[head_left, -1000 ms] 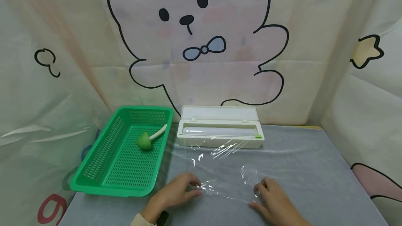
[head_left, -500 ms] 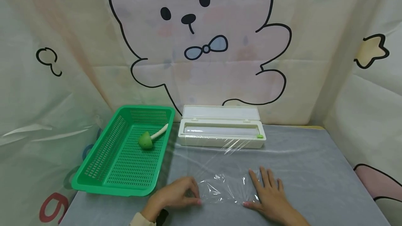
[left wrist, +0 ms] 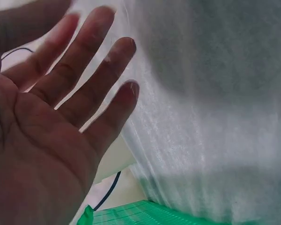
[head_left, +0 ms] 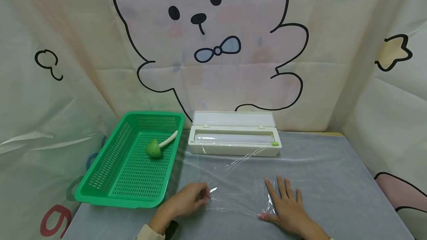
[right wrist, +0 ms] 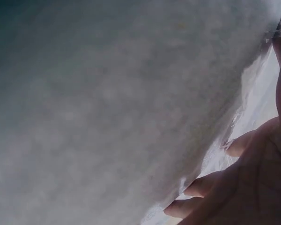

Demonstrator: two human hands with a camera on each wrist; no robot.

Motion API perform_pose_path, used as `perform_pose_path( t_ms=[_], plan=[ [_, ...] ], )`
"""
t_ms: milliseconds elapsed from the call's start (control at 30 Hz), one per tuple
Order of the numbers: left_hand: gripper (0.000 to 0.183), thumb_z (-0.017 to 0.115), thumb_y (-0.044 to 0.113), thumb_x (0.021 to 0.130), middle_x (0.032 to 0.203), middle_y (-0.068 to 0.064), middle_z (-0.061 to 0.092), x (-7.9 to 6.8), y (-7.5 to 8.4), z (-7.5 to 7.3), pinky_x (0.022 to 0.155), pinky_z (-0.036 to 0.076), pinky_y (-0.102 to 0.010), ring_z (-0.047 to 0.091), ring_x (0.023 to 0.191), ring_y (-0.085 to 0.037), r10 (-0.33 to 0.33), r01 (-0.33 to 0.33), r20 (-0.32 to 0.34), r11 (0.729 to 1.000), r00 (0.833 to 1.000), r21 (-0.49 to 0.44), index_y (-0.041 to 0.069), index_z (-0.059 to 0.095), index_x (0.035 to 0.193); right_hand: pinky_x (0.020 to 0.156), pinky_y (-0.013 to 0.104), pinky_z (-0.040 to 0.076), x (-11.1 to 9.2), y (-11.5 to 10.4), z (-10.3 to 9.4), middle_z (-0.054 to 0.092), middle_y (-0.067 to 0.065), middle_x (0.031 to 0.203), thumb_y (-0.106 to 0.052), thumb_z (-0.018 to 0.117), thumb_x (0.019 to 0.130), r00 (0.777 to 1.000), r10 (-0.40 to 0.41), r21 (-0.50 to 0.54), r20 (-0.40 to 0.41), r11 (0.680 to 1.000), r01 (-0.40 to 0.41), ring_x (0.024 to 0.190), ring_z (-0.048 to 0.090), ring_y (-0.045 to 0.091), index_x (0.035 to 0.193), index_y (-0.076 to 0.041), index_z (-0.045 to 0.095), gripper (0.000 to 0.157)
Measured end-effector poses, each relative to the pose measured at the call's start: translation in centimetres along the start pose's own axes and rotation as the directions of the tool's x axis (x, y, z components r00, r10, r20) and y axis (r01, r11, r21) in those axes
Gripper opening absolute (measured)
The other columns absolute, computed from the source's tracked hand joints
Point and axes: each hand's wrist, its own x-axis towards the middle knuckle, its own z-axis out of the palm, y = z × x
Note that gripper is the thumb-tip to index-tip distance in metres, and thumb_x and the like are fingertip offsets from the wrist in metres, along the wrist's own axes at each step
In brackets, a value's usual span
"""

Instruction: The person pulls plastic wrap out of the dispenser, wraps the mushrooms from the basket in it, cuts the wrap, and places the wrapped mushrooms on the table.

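Red character left of basket, I can't read it | basket's right: left grip relaxed, right grip spread on faint film

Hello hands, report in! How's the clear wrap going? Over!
Right hand: flat, right edge of clear wrap. Left hand: relaxed, left edge. Wrap: runs from open white box. Green basket: off left, not blocking.

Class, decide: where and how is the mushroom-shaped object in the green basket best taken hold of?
Probably by the middle of its white stem, from above: the stem is slender beside the wider, rounded green head, and the green basket has raised walls that would hinder a sideways approach.
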Motion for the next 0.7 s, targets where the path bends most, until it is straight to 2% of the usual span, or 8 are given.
perform_pose_path(
  t_ms=[133,233,367,467,500,567,633,700],
  plan=[
    [0.033,0.089,0.007,0.075,0.091,0.005,0.062,-0.3,0.2,0.0,0.079,0.049,-0.028,0.056,0.087,-0.008,0.037,-0.033,-0.025,0.986,0.999,0.161,0.011,0.069,0.1,0.1,0.083,0.008,0.0,0.0,0.1,0.017,0.038,0.159,-0.076,0.07,0.073,1.0,-0.005,0.011,-0.005,1.0,0.005,0.143,0.013,0.062,0.156,-0.009,0.034,0.113],
    [0.041,0.092,0.01,0.071,0.098,0.003,0.061,-0.6,0.6,-0.2,0.084,0.05,-0.031,0.056,0.095,-0.012,0.033,-0.017,-0.063,0.973,0.997,0.23,0.011,0.07,0.105,0.1,0.083,0.007,0.0,0.0,0.1,0.017,0.038,0.159,-0.076,0.07,0.073,1.0,-0.003,0.017,-0.001,1.0,0.003,0.143,0.012,0.062,0.156,-0.008,0.033,0.114],
    [0.033,0.087,0.011,0.08,0.105,-0.001,0.063,-0.8,1.8,-1.5,0.086,0.053,-0.034,0.061,0.101,-0.018,0.039,-0.019,-0.116,0.986,0.992,0.165,0.009,0.069,0.108,0.101,0.083,0.005,0.0,0.0,0.1,0.015,0.038,0.159,-0.076,0.07,0.073,1.0,0.006,0.017,0.017,1.0,-0.006,0.144,0.01,0.062,0.156,-0.008,0.032,0.115],
    [0.028,0.083,0.015,0.086,0.108,0.001,0.066,-0.9,2.8,-3.0,0.088,0.054,-0.035,0.064,0.103,-0.017,0.066,-0.046,-0.205,0.994,0.977,0.1,0.011,0.069,0.11,0.101,0.083,0.005,0.0,0.0,0.1,0.015,0.037,0.159,-0.075,0.071,0.073,1.0,0.007,0.017,0.016,1.0,-0.007,0.144,0.01,0.061,0.156,-0.008,0.031,0.114],
    [0.028,0.082,0.015,0.087,0.108,0.002,0.066,-0.9,3.0,-3.6,0.088,0.055,-0.036,0.064,0.102,-0.016,0.084,-0.065,-0.248,0.994,0.965,0.087,0.011,0.069,0.111,0.101,0.083,0.005,0.0,0.0,0.1,0.015,0.037,0.159,-0.075,0.071,0.073,1.0,0.006,0.017,0.013,1.0,-0.007,0.144,0.01,0.061,0.156,-0.008,0.031,0.114],
    [0.028,0.082,0.014,0.087,0.108,0.003,0.068,-1.0,3.1,-5.0,0.087,0.056,-0.037,0.065,0.1,-0.016,0.118,-0.097,-0.349,0.992,0.93,0.078,0.012,0.069,0.112,0.101,0.083,0.007,0.0,-0.1,0.1,0.016,0.037,0.159,-0.074,0.072,0.073,1.0,-0.006,0.012,-0.005,1.0,0.006,0.144,0.012,0.061,0.156,-0.008,0.032,0.113],
    [0.031,0.083,0.01,0.085,0.107,0.0,0.069,-1.1,2.8,-6.5,0.086,0.057,-0.041,0.067,0.099,-0.019,0.135,-0.124,-0.454,0.991,0.881,0.052,0.008,0.069,0.112,0.1,0.083,0.009,-0.1,-0.2,0.1,0.017,0.037,0.158,-0.074,0.072,0.073,0.999,-0.019,0.003,-0.026,1.0,0.019,0.143,0.013,0.062,0.155,-0.008,0.032,0.113],
    [0.033,0.083,0.008,0.085,0.106,-0.003,0.07,-1.2,2.0,-8.2,0.086,0.057,-0.044,0.067,0.099,-0.023,0.105,-0.11,-0.552,0.994,0.827,0.025,0.006,0.069,0.114,0.1,0.083,0.009,-0.1,-0.2,0.0,0.018,0.037,0.158,-0.074,0.072,0.073,0.999,-0.025,-0.001,-0.035,1.0,0.025,0.143,0.014,0.062,0.155,-0.009,0.032,0.112]
  ],
)
